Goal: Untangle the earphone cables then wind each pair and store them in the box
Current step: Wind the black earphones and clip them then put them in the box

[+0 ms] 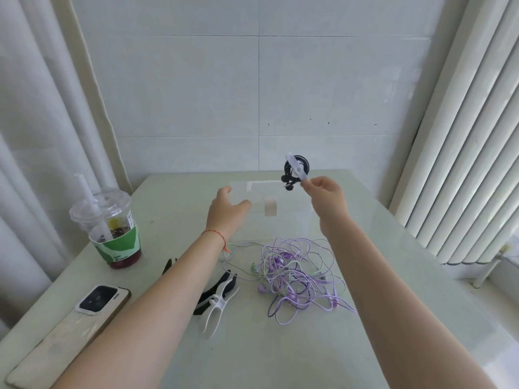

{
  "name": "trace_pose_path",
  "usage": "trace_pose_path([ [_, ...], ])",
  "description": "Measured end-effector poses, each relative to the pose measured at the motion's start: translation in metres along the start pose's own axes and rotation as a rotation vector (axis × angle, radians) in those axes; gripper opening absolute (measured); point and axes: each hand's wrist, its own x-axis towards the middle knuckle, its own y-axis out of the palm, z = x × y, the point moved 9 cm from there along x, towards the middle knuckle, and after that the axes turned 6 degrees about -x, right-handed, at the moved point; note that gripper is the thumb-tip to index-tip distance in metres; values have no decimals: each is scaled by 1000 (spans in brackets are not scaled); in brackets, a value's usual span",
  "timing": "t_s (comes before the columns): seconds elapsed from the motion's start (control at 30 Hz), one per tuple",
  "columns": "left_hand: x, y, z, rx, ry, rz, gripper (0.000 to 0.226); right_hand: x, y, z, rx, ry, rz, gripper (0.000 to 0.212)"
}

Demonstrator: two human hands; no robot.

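Table (280, 346): right hand (325, 195) pinches wound black earphones (295, 168)

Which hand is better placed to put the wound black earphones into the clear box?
The right hand. It already holds the wound black earphones by a white clip, raised above the clear box. The left hand rests at the box's left side, probably steadying it.

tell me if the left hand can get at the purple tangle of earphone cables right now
Probably yes. The left hand is open beside the clear box and holds nothing. The purple earphone tangle lies uncovered on the table, nearer the person, beside the left forearm, with nothing between.
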Motion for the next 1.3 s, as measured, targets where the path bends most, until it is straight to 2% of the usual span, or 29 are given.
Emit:
trace_pose_path([
  [0.2,-10,6,-7,-64,-93,-27,68,-5,7,-6,-152,96,59,8],
  [0.3,-4,-2,-21,-153,-88,-102,62,-2,3,10,-97,60,28,9],
  [0.4,3,-18,-39,-361,-44,-202,57,6,-5,28,15,38,-27,16],
  [0.5,10,-29,-58,-539,90,-247,47,16,-6,46,136,-5,-86,29],
  [0.57,14,-30,-70,-486,196,-263,30,21,-3,58,131,-61,-105,32],
  [0.67,31,-9,-71,-175,253,-132,19,23,13,66,77,-141,-37,34],
  [0.77,47,14,-38,152,149,39,36,30,28,56,-51,-167,17,30],
  [0.83,50,15,-13,260,56,86,44,35,35,46,-125,-169,58,26],
  [0.93,43,13,12,186,13,103,46,42,50,30,-289,-177,136,19],
  [1.03,31,19,28,97,29,139,45,48,68,13,-645,-209,177,13],
  [1.17,27,13,35,-13,60,103,42,50,90,-14,-1103,-168,276,14],
  [1.23,24,10,37,-58,53,92,42,47,104,-23,-1134,-147,361,12],
  [1.3,22,8,40,-75,52,93,43,45,111,-25,-1047,-125,388,12],
])
